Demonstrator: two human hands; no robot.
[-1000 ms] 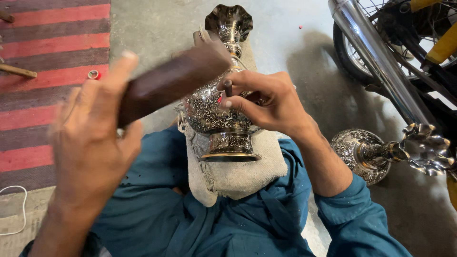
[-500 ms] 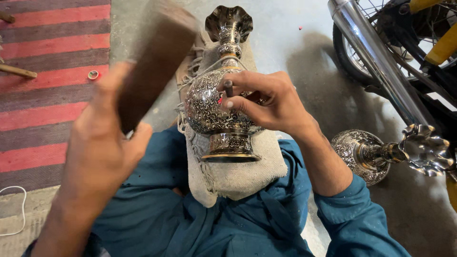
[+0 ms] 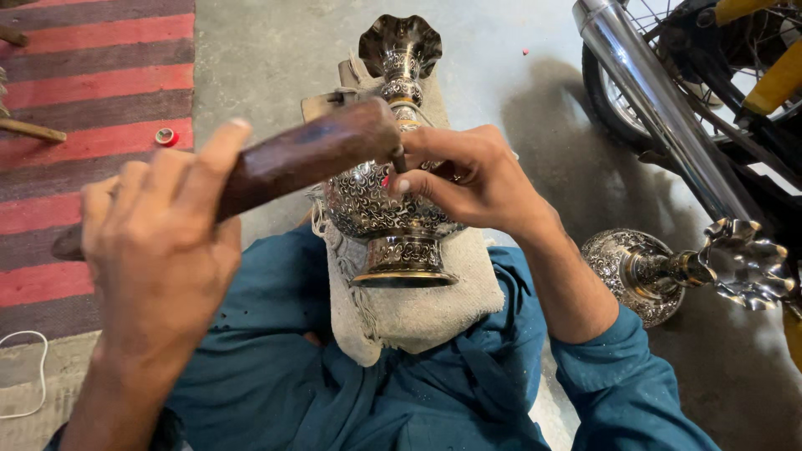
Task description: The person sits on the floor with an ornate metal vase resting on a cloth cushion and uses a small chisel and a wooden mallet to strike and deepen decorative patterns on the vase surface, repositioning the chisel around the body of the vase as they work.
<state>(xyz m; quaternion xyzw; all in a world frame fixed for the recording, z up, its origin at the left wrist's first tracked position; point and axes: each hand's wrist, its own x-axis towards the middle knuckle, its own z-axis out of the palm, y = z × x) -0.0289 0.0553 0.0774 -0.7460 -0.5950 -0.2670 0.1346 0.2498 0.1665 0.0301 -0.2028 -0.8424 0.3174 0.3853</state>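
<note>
The left hand [image 3: 159,242] grips a wooden mallet [image 3: 292,159] tightly. The right hand [image 3: 472,179] pinches a small chisel [image 3: 399,159] against an engraved metal vase [image 3: 393,200] lying on cloth [image 3: 418,309].

Just one view here, a head-mounted camera looking steeply down into the person's own lap, so everything is really close up. The left hand [image 3: 159,242] fills the lower left of the frame, the right hand [image 3: 468,179] sits mid-frame. The top of the frame points away from the body: concrete floor [image 3: 276,50] straight ahead, striped rug [image 3: 92,92] at the left edge, motorbike [image 3: 693,100] at the upper right.
</note>
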